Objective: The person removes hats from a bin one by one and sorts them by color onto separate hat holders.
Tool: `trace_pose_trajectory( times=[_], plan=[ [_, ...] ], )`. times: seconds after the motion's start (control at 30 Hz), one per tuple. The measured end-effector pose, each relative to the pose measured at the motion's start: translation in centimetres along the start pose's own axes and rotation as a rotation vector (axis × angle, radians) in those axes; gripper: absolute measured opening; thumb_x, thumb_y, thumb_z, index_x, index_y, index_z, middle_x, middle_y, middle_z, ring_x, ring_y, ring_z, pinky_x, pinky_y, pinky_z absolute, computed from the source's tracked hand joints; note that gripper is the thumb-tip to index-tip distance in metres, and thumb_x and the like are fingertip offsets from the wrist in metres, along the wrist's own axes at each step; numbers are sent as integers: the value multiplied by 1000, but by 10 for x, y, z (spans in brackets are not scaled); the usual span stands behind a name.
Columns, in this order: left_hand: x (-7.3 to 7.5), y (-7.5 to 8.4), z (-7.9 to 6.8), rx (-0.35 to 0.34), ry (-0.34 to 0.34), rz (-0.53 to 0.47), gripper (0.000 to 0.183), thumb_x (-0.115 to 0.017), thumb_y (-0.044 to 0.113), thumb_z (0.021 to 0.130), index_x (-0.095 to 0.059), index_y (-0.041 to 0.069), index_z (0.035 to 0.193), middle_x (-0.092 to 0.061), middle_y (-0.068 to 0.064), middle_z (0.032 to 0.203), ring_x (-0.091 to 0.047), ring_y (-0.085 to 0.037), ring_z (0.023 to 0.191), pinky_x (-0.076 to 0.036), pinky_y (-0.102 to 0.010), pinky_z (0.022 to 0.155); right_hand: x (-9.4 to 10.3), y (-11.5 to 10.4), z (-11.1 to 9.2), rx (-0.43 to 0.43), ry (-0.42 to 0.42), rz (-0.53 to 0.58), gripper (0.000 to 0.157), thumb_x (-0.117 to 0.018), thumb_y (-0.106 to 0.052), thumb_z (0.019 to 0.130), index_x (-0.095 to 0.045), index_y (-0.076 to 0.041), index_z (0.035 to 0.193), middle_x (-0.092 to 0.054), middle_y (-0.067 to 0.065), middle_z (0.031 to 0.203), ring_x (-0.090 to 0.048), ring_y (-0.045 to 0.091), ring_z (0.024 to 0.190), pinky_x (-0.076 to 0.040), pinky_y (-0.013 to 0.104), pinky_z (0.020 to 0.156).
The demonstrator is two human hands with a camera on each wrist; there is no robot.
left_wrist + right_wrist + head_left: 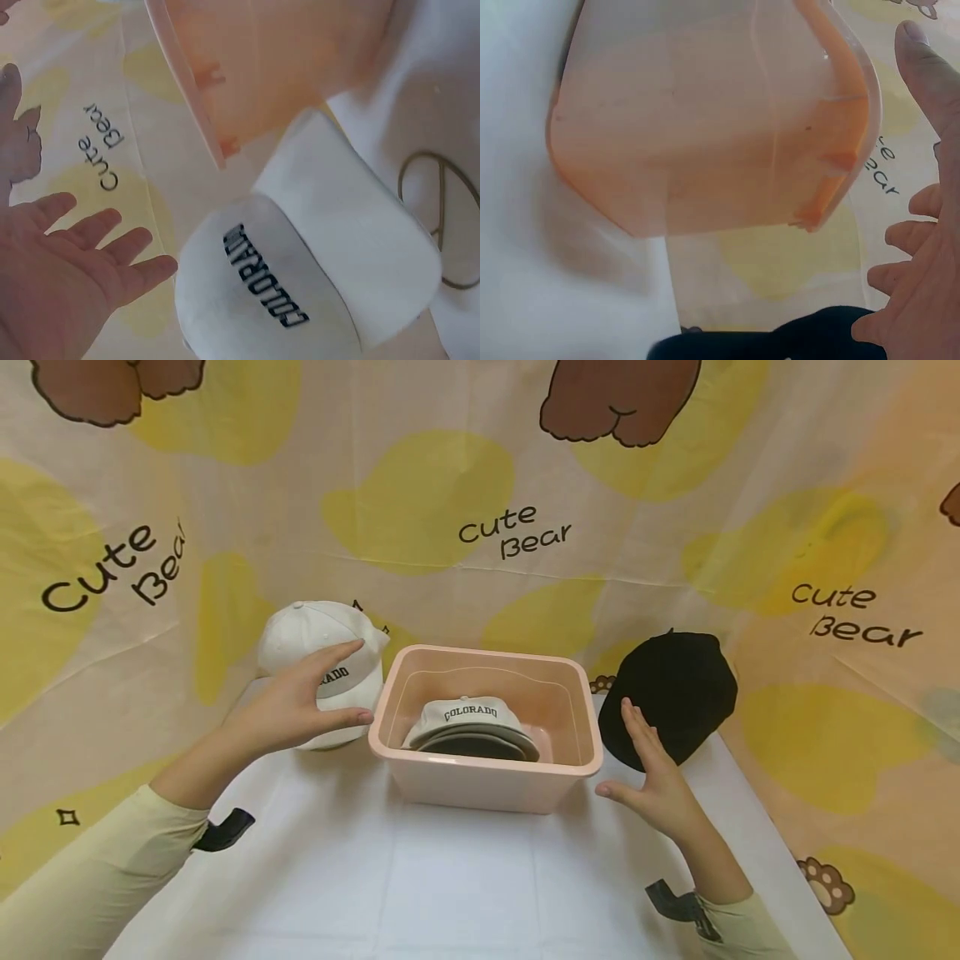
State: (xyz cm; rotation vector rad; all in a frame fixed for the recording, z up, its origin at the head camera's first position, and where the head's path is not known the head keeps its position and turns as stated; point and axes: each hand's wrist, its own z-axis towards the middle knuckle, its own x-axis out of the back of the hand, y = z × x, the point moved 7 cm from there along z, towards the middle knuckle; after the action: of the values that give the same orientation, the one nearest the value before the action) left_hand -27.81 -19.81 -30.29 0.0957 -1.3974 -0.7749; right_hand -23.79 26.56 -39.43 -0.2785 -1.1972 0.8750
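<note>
A pink plastic bin [480,785] stands mid-table, and inside it lies a white cap lettered COLORADO [468,713] with dark brims in front of it. To the bin's left is another white COLORADO cap [311,631], partly covered by my left hand [296,697] in the head view. That hand holds nothing, its fingers extended and thumb apart. Right of the bin sits a black cap [675,693]. My right hand [656,785] is in front of it with fingers spread, holding nothing. In the right wrist view only the black cap's edge [772,341] shows.
A white cloth [457,877] covers the table. Behind it hangs a backdrop [630,552] printed "Cute Bear" with yellow patches. Black straps [225,831] sit at both wrists. A thin brown loop outline [442,217] shows on the white surface in the left wrist view.
</note>
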Motion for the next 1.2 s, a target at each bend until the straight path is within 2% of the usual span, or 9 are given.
trace_pose_trajectory(
  times=[0.1, 0.2, 0.37, 0.5, 0.63, 0.73, 0.9, 1.03, 1.2],
  plan=[
    [-9, 9, 7, 1, -20, -42, 100, -82, 57, 82, -33, 22, 161, -36, -6, 164, -33, -35, 151, -33, -64, 119, -4, 2, 0, -35, 3, 27, 120, -93, -29, 74, -16, -27, 166, -13, -1, 172, -8, 44, 157, -7, 78, 119],
    [-18, 19, 13, -27, -40, -73, 100, -83, 56, 81, -33, 25, 161, -37, -5, 164, -33, -34, 151, -32, -65, 119, -7, 3, 0, -51, 9, 61, 120, -94, -28, 73, -17, -30, 165, -13, -3, 172, -7, 43, 157, -8, 83, 114],
    [-31, 34, 22, -106, -78, -98, 97, -85, 53, 80, -36, 26, 160, -39, -5, 163, -34, -34, 151, -31, -62, 121, -11, 0, 1, -26, 22, 101, 123, -95, -19, 69, -20, -34, 164, -16, -3, 172, -10, 41, 157, -14, 86, 111],
    [-38, 45, 26, -137, -130, -99, 98, -86, 52, 79, -39, 21, 159, -44, -9, 160, -38, -34, 148, -34, -60, 120, -15, -1, 1, -24, 22, 118, 122, -95, -13, 68, -21, -34, 164, -17, -3, 171, -10, 39, 158, -15, 87, 110],
    [-46, 57, 31, -162, -169, -98, 95, -87, 51, 78, -44, 14, 155, -50, -9, 154, -47, -32, 142, -40, -57, 117, -17, 1, 1, -23, 21, 128, 119, -94, -14, 70, -24, -29, 164, -19, 1, 171, -10, 36, 158, -13, 87, 110],
    [-51, 64, 35, -189, -189, -104, 89, -87, 47, 80, -48, 14, 153, -53, -6, 152, -49, -30, 141, -41, -55, 117, -19, 2, 2, -2, 26, 132, 116, -94, -12, 70, -26, -23, 164, -21, 3, 171, -12, 37, 158, -13, 86, 111],
    [-60, 72, 43, -239, -233, -138, 76, -90, 35, 80, -57, 14, 146, -60, -1, 145, -52, -26, 138, -43, -51, 116, -23, 2, 5, 53, 26, 133, 115, -95, -12, 68, -30, -16, 163, -25, 8, 169, -17, 39, 157, -14, 77, 119],
    [-68, 75, 47, -261, -251, -149, 69, -91, 31, 78, -64, 14, 139, -64, -2, 139, -55, -24, 133, -45, -49, 114, -24, 0, 5, 73, 47, 129, 111, -95, -11, 68, -34, -13, 161, -29, 10, 167, -22, 38, 155, -14, 73, 122],
    [-75, 75, 51, -260, -265, -156, 66, -91, 27, 78, -66, 10, 137, -70, -8, 129, -62, -25, 124, -50, -49, 108, -22, 0, 7, 53, 63, 125, 103, -93, -11, 71, -39, -12, 159, -35, 9, 165, -26, 38, 154, -18, 72, 121]
  ],
)
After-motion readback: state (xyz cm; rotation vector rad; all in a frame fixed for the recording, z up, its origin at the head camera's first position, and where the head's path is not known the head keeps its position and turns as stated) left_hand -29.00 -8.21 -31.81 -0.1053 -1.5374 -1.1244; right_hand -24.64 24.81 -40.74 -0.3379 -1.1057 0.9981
